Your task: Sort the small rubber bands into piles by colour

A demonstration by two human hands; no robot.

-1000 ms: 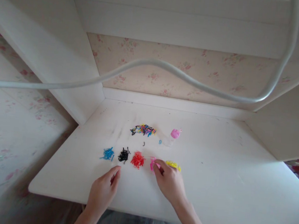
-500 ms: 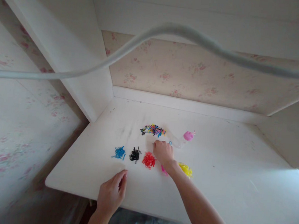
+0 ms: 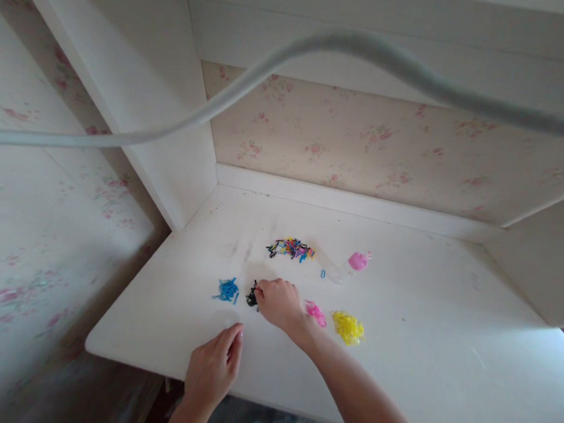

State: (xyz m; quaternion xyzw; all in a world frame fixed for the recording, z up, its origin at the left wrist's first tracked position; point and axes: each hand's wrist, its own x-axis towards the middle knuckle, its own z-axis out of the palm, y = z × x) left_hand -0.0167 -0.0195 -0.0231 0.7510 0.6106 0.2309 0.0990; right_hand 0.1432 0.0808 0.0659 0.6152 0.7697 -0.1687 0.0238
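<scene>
My right hand (image 3: 280,302) reaches over the table, its fingers pinched together at the edge of a pile of small black rubber bands (image 3: 251,297). Anything between those fingertips is too small to make out. This hand hides the red pile. To the left lies a pile of blue rubber bands (image 3: 227,290). Pink bands (image 3: 316,313) and yellow bands (image 3: 348,327) sit on the right, beside my forearm. Farther back is a heap of mixed-colour bands (image 3: 290,248). My left hand (image 3: 214,360) rests near the front edge with curled fingers, nothing visible in it.
A clear bag or tube (image 3: 329,265) lies behind my right hand, with a single blue band (image 3: 322,274) by it. A pink pouch-like object (image 3: 358,261) is farther right. A pale cable (image 3: 336,42) crosses the upper view. White panels enclose the table (image 3: 437,357).
My right hand has moved left and towards me, from near the mixed heap to the black pile. It now covers the red pile and uncovers the pink one. My left hand stays put.
</scene>
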